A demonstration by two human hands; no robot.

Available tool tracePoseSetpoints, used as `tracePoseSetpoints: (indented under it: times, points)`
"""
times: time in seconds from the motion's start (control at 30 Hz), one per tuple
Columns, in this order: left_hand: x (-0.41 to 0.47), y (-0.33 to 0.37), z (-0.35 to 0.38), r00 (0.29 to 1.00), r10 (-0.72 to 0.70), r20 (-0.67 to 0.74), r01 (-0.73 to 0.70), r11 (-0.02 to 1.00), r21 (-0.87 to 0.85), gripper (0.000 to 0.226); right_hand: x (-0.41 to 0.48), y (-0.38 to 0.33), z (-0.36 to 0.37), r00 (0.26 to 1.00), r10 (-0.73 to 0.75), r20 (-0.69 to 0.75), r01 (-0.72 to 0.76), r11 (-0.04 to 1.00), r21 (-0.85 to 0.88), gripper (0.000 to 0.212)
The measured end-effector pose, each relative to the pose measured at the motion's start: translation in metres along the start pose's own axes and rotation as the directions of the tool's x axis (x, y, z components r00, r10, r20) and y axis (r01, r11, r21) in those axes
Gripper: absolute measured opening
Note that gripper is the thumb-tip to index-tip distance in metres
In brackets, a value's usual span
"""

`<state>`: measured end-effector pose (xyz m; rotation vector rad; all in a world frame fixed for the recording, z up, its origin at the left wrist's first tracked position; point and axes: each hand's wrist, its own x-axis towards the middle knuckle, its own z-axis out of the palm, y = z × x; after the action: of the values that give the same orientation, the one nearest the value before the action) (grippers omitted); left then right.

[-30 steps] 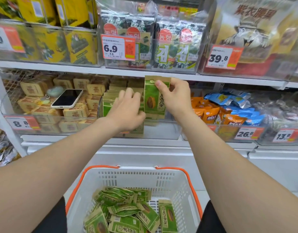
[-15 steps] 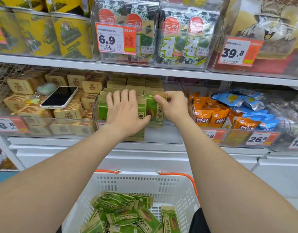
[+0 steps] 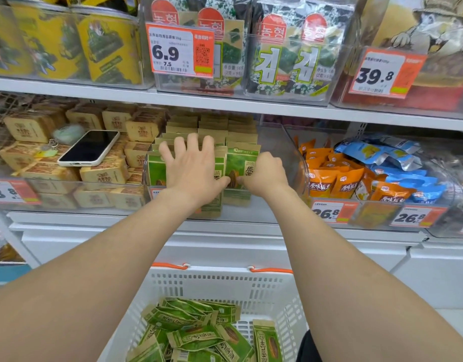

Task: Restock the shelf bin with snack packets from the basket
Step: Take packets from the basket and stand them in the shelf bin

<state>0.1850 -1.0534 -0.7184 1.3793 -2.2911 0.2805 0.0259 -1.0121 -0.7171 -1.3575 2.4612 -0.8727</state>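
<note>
- Head view: left grip (image 3: 193,171), fingers spread, presses flat on upright green-and-tan snack packets (image 3: 157,171) in the clear plastic shelf bin (image 3: 293,155).
- Right grip (image 3: 264,175), just beside it, pinches the front green packet (image 3: 242,160).
- Loose green packets (image 3: 196,335) lie in the white slotted plastic basket (image 3: 225,282) below.

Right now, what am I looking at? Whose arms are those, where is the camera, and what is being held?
There is no machine here: these are a person's two bare arms. The picture comes from a camera worn on the person's head, looking forward and down.

The left hand lies with its fingers spread against the row of packets in the clear shelf bin. The right hand has its grip on the front packet, which stands upright in that bin.

Below, a white basket holds more loose packets. A phone rests on the tan packs to the left.
</note>
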Motion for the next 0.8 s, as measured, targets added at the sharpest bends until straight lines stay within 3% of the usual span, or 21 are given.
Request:
tracePoseSetpoints:
  times: [0.13, 0.3, 0.47, 0.53, 0.63, 0.8]
  points:
    - [-0.005, -0.006, 0.002, 0.999, 0.020, -0.050, -0.019, 1.000, 0.013, 0.096, -0.012, -0.006, -0.006, 0.999, 0.039, 0.020, -0.037, 0.996, -0.086, 0.062]
    - [-0.011, -0.007, -0.010, 0.981, 0.113, -0.155, -0.120, 0.992, -0.038, 0.102, -0.021, -0.005, -0.015, 0.999, 0.040, 0.027, -0.039, 0.998, -0.047, 0.039]
    - [-0.018, -0.001, -0.034, 0.869, 0.319, -0.378, -0.379, 0.920, -0.096, 0.040, -0.044, -0.013, -0.040, 0.976, -0.128, -0.177, 0.112, 0.989, -0.101, 0.012]
    - [-0.024, 0.000, -0.037, 0.892, 0.355, -0.282, -0.408, 0.899, -0.158, 0.024, -0.058, -0.016, -0.046, 0.950, -0.232, -0.210, 0.214, 0.971, -0.105, 0.017]
    - [-0.040, 0.001, -0.036, 0.937, 0.347, 0.048, -0.336, 0.928, -0.161, 0.011, -0.084, -0.010, -0.047, 0.946, -0.314, -0.079, 0.300, 0.941, -0.156, 0.023]
    - [-0.069, 0.001, -0.017, 0.815, 0.392, 0.426, -0.428, 0.904, -0.011, 0.016, -0.124, 0.014, -0.031, 0.906, -0.305, 0.295, 0.403, 0.834, -0.376, 0.015]
